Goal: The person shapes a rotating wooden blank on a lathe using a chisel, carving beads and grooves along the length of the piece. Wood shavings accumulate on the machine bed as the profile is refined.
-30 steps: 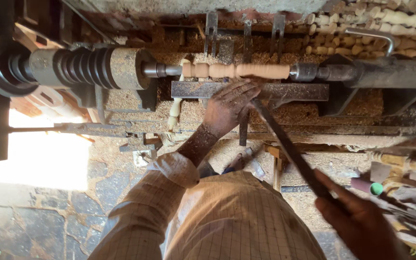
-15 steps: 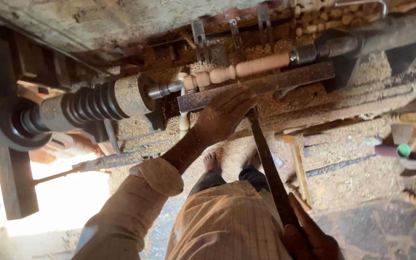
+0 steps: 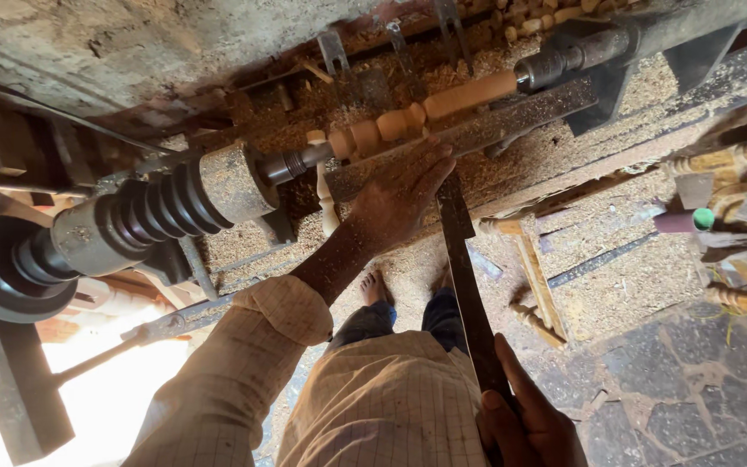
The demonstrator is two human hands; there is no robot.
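Left hand [image 3: 404,195] lies palm-down, fingers spread, over the long turning chisel [image 3: 469,285] where its blade meets the tool rest [image 3: 512,121], pinning it there. Right hand [image 3: 525,419] is wrapped tight round the chisel's handle end, low by the person's lap. Chisel tip sits at the turned wooden spindle [image 3: 425,112], mounted between the stepped lathe pulley [image 3: 140,216] and the tailstock [image 3: 590,52]. Sawdust [image 3: 581,268] covers the bed and floor. Another turned spindle [image 3: 326,195] hangs just below the headstock end.
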